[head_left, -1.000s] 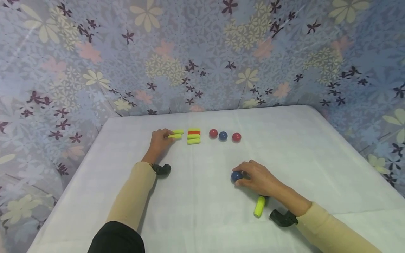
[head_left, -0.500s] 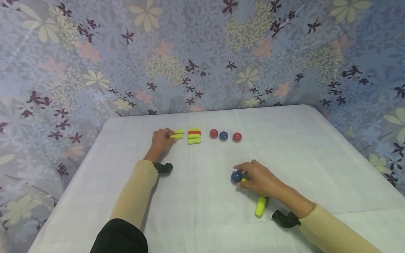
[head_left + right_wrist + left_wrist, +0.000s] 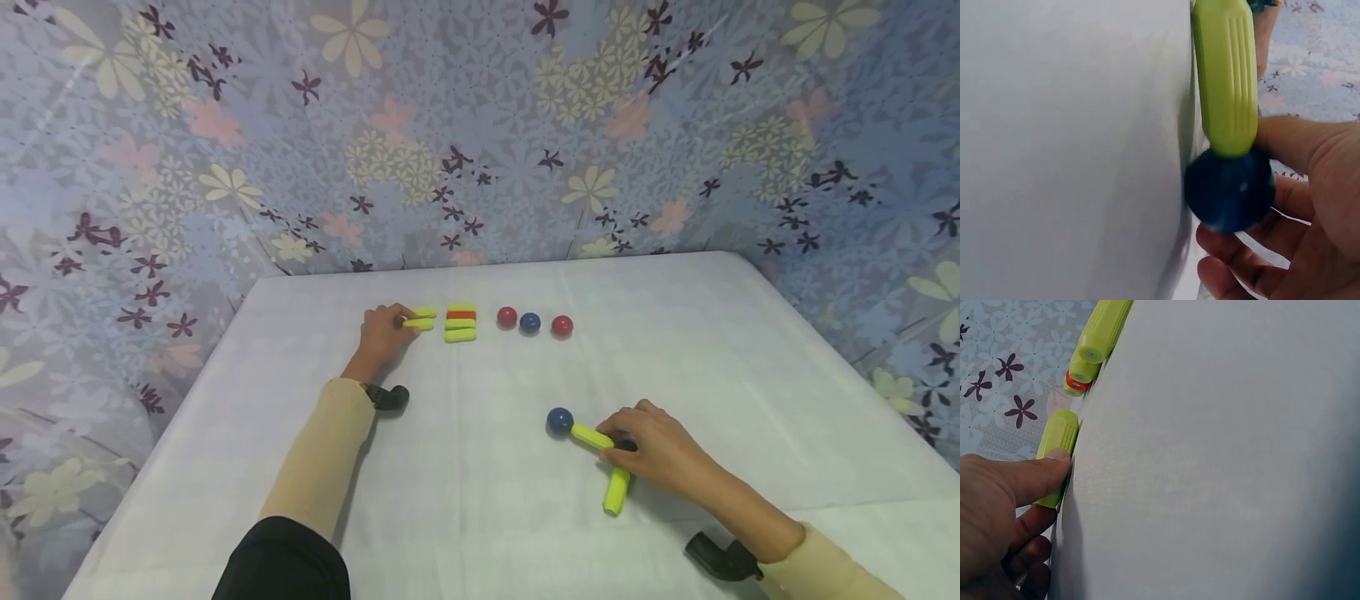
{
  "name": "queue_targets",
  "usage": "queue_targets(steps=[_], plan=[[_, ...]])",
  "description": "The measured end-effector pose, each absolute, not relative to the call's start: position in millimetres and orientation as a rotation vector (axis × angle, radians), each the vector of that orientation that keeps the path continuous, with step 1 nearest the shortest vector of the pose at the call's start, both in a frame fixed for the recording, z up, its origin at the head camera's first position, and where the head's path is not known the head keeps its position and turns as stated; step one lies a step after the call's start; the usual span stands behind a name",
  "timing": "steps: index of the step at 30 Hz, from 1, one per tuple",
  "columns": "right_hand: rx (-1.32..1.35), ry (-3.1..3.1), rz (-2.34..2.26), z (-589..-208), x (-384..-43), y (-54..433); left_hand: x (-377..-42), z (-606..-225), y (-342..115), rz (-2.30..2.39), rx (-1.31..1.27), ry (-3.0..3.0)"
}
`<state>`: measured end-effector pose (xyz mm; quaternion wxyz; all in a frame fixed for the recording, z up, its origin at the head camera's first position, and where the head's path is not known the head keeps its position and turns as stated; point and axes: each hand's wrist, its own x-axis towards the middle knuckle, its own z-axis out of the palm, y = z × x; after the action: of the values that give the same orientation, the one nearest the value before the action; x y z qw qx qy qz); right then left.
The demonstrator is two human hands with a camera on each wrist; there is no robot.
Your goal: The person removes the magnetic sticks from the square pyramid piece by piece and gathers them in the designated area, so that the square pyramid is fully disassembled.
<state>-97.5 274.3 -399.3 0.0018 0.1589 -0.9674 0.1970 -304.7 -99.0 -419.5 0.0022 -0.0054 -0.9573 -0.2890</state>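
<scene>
In the head view my left hand (image 3: 386,333) is at the far left, thumb and fingers pinching a yellow-green ridged rod (image 3: 1059,434). A second such rod (image 3: 423,312) lies just beyond it. At the front right my right hand (image 3: 660,450) has its fingers and thumb around a dark blue ball (image 3: 1229,190), mostly hidden in the head view. From this ball a yellow-green rod (image 3: 592,436) runs left to another blue ball (image 3: 559,422). Another yellow-green rod (image 3: 617,492) points from the held ball toward the front.
Several short rods (image 3: 461,335), yellow-green and one red, lie side by side at the back of the white-covered table (image 3: 300,300). Right of them stand a red ball (image 3: 507,317), a blue ball (image 3: 530,323) and another red ball (image 3: 562,326). Flowered cloth (image 3: 480,125) hangs behind.
My right hand has left the left blue ball and moved right and toward the front, to the ball where the two rods meet. The left hand has barely shifted.
</scene>
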Motion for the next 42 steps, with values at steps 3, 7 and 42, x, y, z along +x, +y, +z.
queue_targets(steps=[3, 7, 42], plan=[[0.502, -3.032, 0.653, -399, -102, 269, -304, -418, -100, -0.896, -0.034, -3.006], [0.532, -3.039, 0.679, -399, -113, 258, -298, -413, -100, -0.907, -0.045, -2.990], [0.775, -3.014, 0.803, -403, -155, 212, -159, -410, -20, -1.139, -0.738, -2.964]])
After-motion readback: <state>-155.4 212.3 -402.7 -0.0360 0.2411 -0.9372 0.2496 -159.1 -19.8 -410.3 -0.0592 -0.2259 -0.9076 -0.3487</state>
